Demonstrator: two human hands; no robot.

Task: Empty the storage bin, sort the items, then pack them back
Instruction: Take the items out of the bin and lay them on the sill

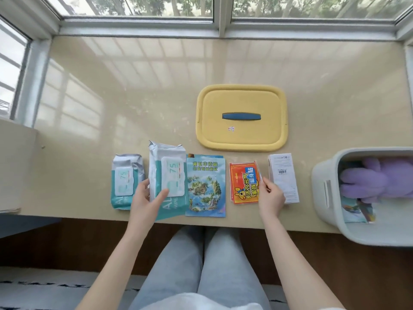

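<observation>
My left hand grips bigger wipes pack by near left edge; right hand pinches right edge of red warmer packets. Storage bin at right, plush inside. I'd square both into row, keep pack off map leaflet

Glossy beige tabletop reflecting window bars, white-framed window along far edge, trees beyond glass, dark wooden floor below, pale rug with dark marks at bottom left
</observation>
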